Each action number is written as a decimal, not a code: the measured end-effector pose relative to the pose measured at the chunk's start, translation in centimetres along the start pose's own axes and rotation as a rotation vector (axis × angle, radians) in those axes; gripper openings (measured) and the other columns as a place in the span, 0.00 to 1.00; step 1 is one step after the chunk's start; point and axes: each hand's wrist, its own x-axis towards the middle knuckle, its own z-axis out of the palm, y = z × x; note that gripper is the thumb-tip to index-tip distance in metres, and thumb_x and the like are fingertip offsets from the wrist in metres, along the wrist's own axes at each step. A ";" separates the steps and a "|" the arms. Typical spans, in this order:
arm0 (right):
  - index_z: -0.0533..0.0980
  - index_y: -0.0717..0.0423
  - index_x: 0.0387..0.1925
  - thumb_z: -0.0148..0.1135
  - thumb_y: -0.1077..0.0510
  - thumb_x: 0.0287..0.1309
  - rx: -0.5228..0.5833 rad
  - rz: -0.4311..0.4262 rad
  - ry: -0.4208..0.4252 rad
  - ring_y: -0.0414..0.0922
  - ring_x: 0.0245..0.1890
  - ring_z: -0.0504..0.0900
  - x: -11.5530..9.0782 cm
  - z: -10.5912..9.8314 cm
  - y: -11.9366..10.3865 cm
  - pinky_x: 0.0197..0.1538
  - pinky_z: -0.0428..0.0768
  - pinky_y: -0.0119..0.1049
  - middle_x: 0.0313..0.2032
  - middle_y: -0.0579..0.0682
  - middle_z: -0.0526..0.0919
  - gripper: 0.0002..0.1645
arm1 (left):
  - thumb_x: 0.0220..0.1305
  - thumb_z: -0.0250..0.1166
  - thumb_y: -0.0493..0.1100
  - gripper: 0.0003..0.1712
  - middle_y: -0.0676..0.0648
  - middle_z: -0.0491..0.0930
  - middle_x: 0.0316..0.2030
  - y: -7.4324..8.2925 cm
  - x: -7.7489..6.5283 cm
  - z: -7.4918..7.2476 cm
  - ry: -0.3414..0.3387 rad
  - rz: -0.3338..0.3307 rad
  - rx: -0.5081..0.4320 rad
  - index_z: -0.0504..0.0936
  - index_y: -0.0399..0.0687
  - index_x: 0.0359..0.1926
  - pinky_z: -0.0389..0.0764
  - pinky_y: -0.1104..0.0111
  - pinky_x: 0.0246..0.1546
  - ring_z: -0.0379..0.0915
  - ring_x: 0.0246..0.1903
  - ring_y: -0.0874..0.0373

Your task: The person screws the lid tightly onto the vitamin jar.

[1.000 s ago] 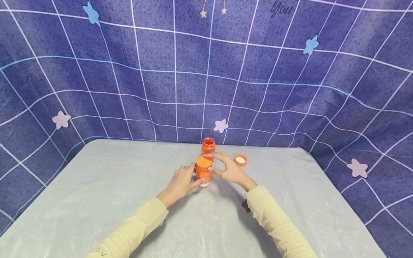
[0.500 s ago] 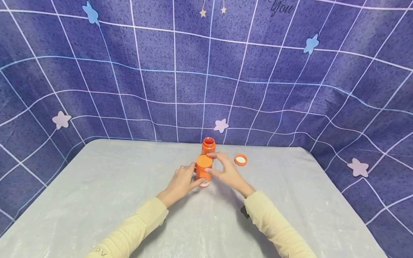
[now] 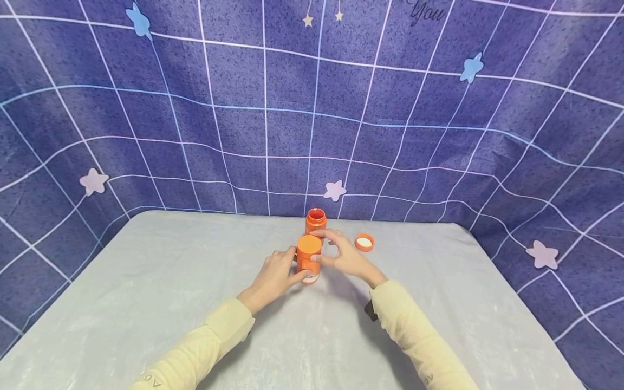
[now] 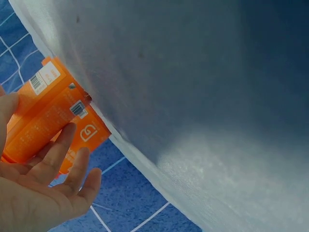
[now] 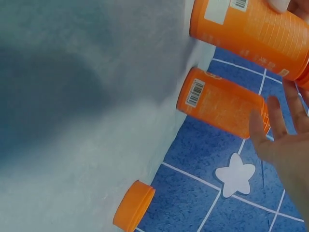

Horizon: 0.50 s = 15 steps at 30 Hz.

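Note:
An orange bottle (image 3: 306,264) with a white label band stands upright near the table's middle, its orange lid (image 3: 309,245) on top. My left hand (image 3: 274,275) holds its body from the left, thumb in front; the left wrist view has this hand (image 4: 53,186) with its outer fingers spread. From the right, my right hand (image 3: 347,259) grips the lid between thumb and fingers. Just behind stands a second orange bottle (image 3: 316,222), uncapped, its lower part hidden by the first bottle and my fingers. It also appears in the right wrist view as a bottle (image 5: 219,104) with a barcode.
A loose orange lid (image 3: 364,242) with a white inside lies upturned right of the bottles. The table (image 3: 195,260) has a pale grey cloth. Behind it hangs a blue curtain (image 3: 234,130) with grid lines and stars. A dark object (image 3: 371,311) shows beneath the right cuff.
My right hand shifts slightly around the lid, its thumb and wrist moving left and then a little back right. The left hand, both bottles and the loose lid stay in place.

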 end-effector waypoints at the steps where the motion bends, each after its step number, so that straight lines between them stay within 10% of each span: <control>1: 0.69 0.46 0.58 0.66 0.54 0.50 0.003 -0.003 -0.011 0.43 0.51 0.69 0.0 -0.1 0.0 0.57 0.67 0.50 0.51 0.44 0.75 0.31 | 0.52 0.65 0.58 0.28 0.47 0.82 0.39 0.0 0.0 0.0 0.000 0.000 -0.002 0.74 0.45 0.46 0.73 0.54 0.42 0.76 0.39 0.48; 15: 0.71 0.45 0.55 0.67 0.53 0.49 0.008 0.021 0.016 0.41 0.49 0.70 -0.1 -0.1 0.0 0.55 0.68 0.43 0.50 0.42 0.76 0.29 | 0.53 0.65 0.57 0.27 0.46 0.81 0.40 0.0 0.0 -0.1 -0.013 -0.005 -0.010 0.73 0.44 0.47 0.73 0.54 0.42 0.75 0.39 0.48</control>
